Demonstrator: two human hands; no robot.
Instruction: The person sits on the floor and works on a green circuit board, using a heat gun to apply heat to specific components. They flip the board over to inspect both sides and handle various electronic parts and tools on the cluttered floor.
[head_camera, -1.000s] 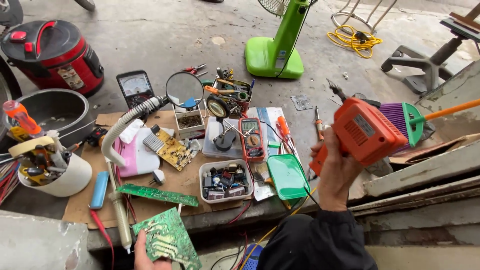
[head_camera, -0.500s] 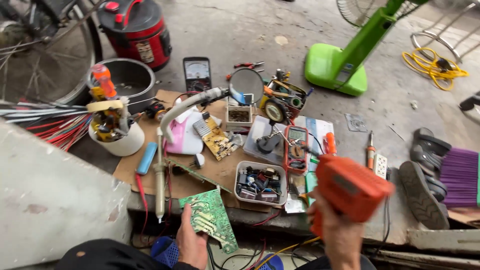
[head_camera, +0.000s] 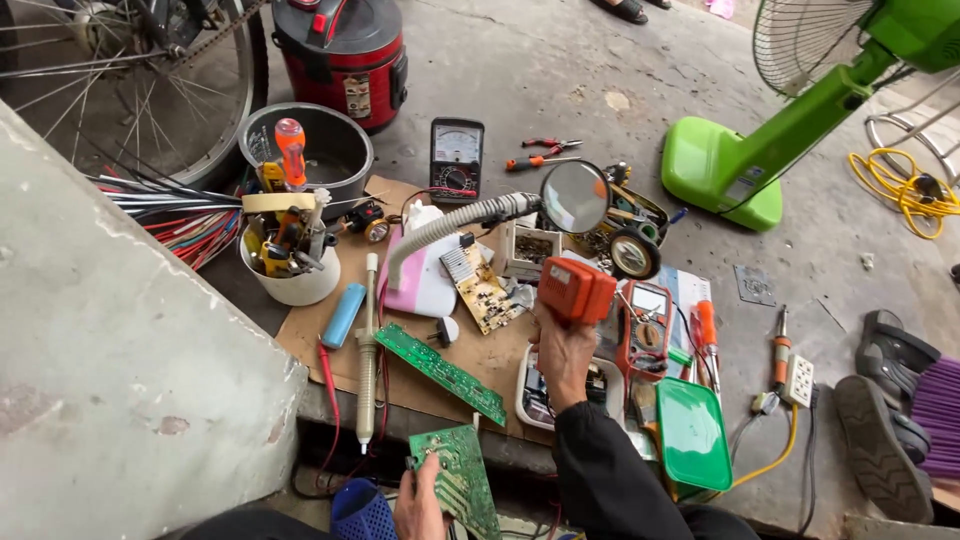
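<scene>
Concrete floor with a cardboard sheet (head_camera: 500, 365) strewn with tools: the right hand (head_camera: 563, 352) grips an orange box-shaped tool (head_camera: 576, 290) above the cardboard's middle, while the left hand (head_camera: 420, 508) pinches a green circuit board (head_camera: 462, 478) at the near edge.

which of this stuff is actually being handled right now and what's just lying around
In hand: orange tool in right hand; green circuit board in left hand.
Lying about: magnifier lamp, analog meter, long green board, green fan.
</scene>
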